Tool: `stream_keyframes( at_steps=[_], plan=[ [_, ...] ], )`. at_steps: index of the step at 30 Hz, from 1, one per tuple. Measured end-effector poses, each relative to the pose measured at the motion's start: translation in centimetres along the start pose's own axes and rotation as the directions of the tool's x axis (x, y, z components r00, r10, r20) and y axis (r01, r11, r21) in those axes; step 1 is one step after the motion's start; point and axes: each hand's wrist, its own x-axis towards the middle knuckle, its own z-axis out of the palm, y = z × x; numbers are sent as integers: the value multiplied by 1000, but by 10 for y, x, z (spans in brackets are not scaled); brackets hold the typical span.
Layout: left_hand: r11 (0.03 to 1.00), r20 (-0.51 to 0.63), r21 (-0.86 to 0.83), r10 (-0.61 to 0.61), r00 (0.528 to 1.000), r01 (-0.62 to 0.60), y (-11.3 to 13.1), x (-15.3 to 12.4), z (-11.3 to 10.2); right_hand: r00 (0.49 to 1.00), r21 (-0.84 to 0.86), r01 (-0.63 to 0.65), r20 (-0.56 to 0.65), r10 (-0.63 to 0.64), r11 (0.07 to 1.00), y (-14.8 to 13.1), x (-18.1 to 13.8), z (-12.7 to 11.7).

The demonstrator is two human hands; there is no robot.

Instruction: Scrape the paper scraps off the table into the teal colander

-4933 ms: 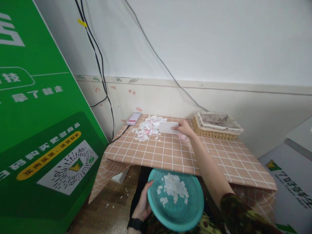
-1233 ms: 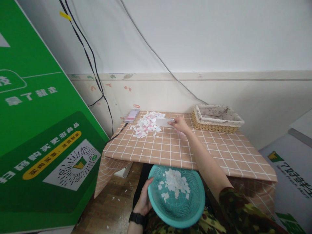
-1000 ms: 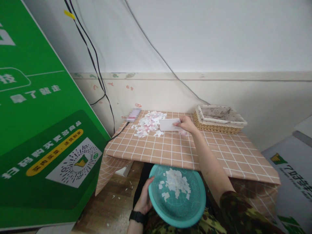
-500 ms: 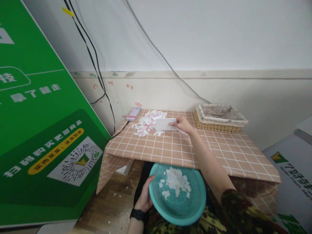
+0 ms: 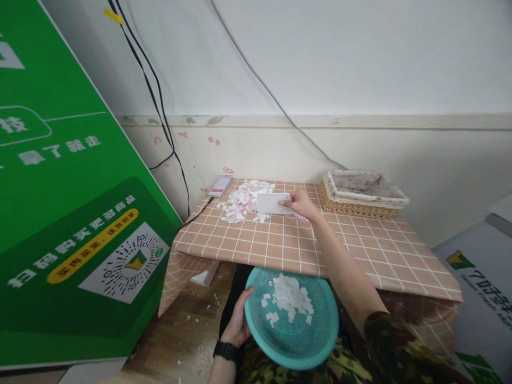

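My right hand (image 5: 302,204) reaches across the tiled table (image 5: 344,250) and grips a white card (image 5: 271,203), held on edge against a pile of white and pink paper scraps (image 5: 242,200). Below the table's near edge, my left hand (image 5: 237,323) holds a teal plastic basket (image 5: 308,341) by its rim. A heap of white paper scraps (image 5: 288,300) lies inside the basket. A black watch is on my left wrist.
A woven basket with a cloth liner (image 5: 362,192) stands at the table's back right. A pink device (image 5: 220,185) with a black cable lies at the back left corner. A big green sign (image 5: 72,202) leans at the left. Scraps litter the floor (image 5: 188,330).
My right hand with the card has shifted slightly back and forth beside the scrap pile. The teal basket has stayed under the table edge.
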Motion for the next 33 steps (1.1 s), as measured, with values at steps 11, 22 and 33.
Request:
stream_keyframes(
  at_steps=[11,22,33],
  plan=[
    [991,39,126,30,999,-34,6,-9,8,999,35,-46,27,45,998,-1,-1,3],
    [253,-52,966,368,928,-46,46,-31,22,997,125,-32,74,23,992,-1,0,7],
    [-264,501,849,677,539,-457,70,-149,100,993,-7,-52,-108,51,999,4,-2,-7]
  ],
)
